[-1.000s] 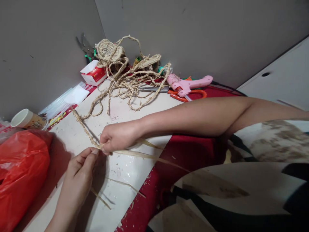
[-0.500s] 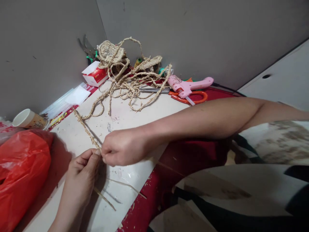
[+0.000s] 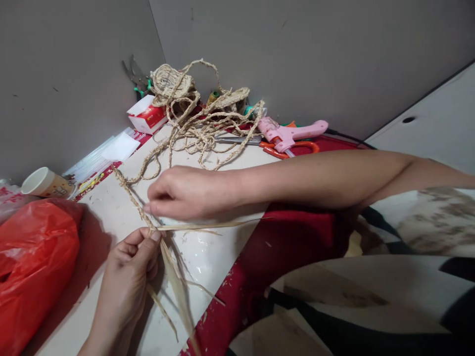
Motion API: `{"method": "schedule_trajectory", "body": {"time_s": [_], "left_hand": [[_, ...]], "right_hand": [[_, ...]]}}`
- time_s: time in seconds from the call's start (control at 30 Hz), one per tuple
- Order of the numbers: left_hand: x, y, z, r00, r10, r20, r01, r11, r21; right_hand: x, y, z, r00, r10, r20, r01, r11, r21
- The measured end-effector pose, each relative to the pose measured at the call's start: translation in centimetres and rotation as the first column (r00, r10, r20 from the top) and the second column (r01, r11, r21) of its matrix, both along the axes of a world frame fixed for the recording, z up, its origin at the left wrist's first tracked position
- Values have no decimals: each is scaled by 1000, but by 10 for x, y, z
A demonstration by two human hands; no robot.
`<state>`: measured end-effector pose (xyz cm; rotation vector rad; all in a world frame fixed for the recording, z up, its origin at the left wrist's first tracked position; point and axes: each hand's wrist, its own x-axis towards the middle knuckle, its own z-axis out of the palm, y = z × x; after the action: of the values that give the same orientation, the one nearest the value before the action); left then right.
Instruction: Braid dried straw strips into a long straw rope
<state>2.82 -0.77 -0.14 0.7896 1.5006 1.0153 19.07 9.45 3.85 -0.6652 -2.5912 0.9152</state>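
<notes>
Rope (image 3: pixel 203 133) left of glue gun (image 3: pixel 284 134)

Patterned clothing (image 3: pixel 345 284) — white, brown and near-black patches

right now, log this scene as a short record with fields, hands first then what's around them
left hand: pinching the braided cord where loose strands spread out
right hand: fingers curled beside the cord; unclear whether it grips anything
far side: heap of rope beside a red and white box
tools: pink glue gun lying across orange-handled scissors
left edge: red plastic bag, paper cup
</notes>
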Motion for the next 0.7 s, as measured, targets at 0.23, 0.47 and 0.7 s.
{"method": "schedule_trajectory", "body": {"time_s": [0.23, 0.47, 0.7], "left_hand": [[-2, 2, -4, 999, -41, -11, 41, 999, 22], [-1, 1, -6, 999, -42, -33, 43, 999, 8], [-3, 0, 1, 994, -42, -101, 38, 998, -40]], "right_hand": [[-21, 7, -40, 987, 159, -8, -121, 714, -690], [-22, 15, -42, 989, 137, 48, -81, 798, -597], [-21, 16, -35, 956, 263, 130, -91, 687, -721]]}}
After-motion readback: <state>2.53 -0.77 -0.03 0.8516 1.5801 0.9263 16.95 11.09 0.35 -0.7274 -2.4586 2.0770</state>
